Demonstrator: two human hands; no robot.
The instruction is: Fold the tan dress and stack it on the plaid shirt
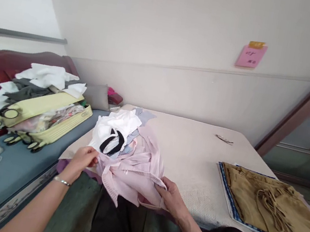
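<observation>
A pale pink shirt (134, 180) with a collar lies crumpled over the near edge of the bed, partly hanging down. My left hand (84, 158), with a silver bracelet at the wrist, pinches its left side. On the right, my right hand (171, 195) is closed on the shirt's other side, with some fingers hidden by cloth. Just beyond the shirt is a heap of white clothing (117, 123) with a black band (112, 143) on it. Some grey-blue cloth (144, 116) shows behind and under the heap.
At right lie stacked folded clothes, brown drawstring trousers (274, 205) uppermost. Glasses (224, 139) rest farther back on the beige bed cover (193, 151). A partly open yellow suitcase (59, 127), topped with clothes, stands left beside a grey pillow (96, 96). A pink note (251, 55) hangs on the wall.
</observation>
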